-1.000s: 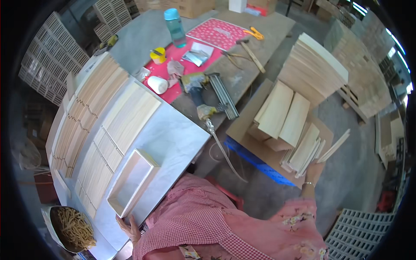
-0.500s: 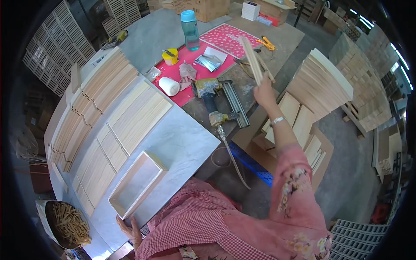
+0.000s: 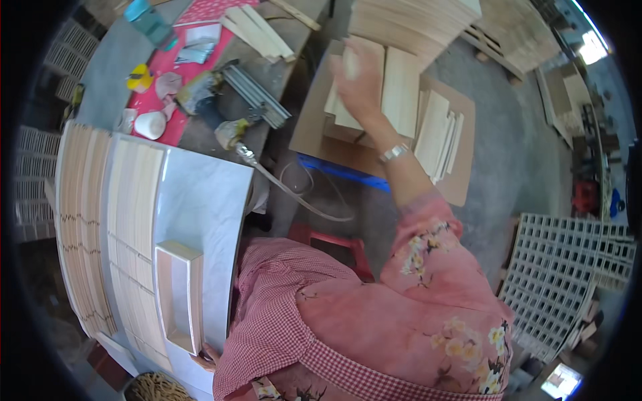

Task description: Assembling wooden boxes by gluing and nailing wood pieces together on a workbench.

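Observation:
My right hand (image 3: 359,80), blurred by motion, is over the pale wooden boards (image 3: 402,93) stacked on a brown carton. Whether its fingers grip a board is not clear. At the lower left, my left hand (image 3: 206,359) is partly hidden by my clothing. Its visible fingers are stretched out at the near end of a shallow rectangular wooden frame box (image 3: 194,294), which rests on the grey tabletop (image 3: 212,180). Several thin wooden strips (image 3: 257,33) lie on the bench behind the nail gun (image 3: 231,130).
Slotted wooden slats (image 3: 80,220) and pale panels (image 3: 130,214) line the table's left side. An air hose (image 3: 294,198) hangs off the bench. A blue bottle (image 3: 150,24), a white spool (image 3: 150,125) and a yellow tub (image 3: 140,78) stand farther back. A red stool (image 3: 354,250) is below.
The strips my right hand held are now down on the bench. That hand has come back empty of them to the boards on the carton. The view has turned rightward; my left hand stays by the frame box.

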Demonstrator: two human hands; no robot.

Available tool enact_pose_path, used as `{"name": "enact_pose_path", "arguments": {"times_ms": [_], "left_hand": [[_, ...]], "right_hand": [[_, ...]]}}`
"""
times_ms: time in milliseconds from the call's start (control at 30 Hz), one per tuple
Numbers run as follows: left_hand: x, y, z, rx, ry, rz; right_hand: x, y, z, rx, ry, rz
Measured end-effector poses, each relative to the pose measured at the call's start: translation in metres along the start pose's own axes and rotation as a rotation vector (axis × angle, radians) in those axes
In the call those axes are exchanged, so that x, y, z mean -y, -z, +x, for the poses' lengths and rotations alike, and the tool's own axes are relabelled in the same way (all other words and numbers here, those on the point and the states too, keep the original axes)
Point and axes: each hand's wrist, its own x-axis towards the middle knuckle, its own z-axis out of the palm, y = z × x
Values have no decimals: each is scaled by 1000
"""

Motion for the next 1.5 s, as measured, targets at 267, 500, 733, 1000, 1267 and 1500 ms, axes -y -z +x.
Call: {"name": "enact_pose_path", "arguments": {"times_ms": [267,500,733,1000,1267,1500], "left_hand": [[128,2,65,-219,-14,191],[44,-2,25,-130,113,-64],[35,12,18,24,93,-147],[-37,2,-8,27,-8,-112],[-79,48,7,-313,-458,-157],[-123,68,-13,-13,212,-1230]], "right_hand": [[-142,232,-158,180,-857,-839],[-112,190,-157,423,-1087,-870],[-130,192,-168,299,-1085,-760],[-68,206,-109,-70,-894,-322],[204,67,-51,889,48,553],[345,-29,-72,1491,837,756]]}}
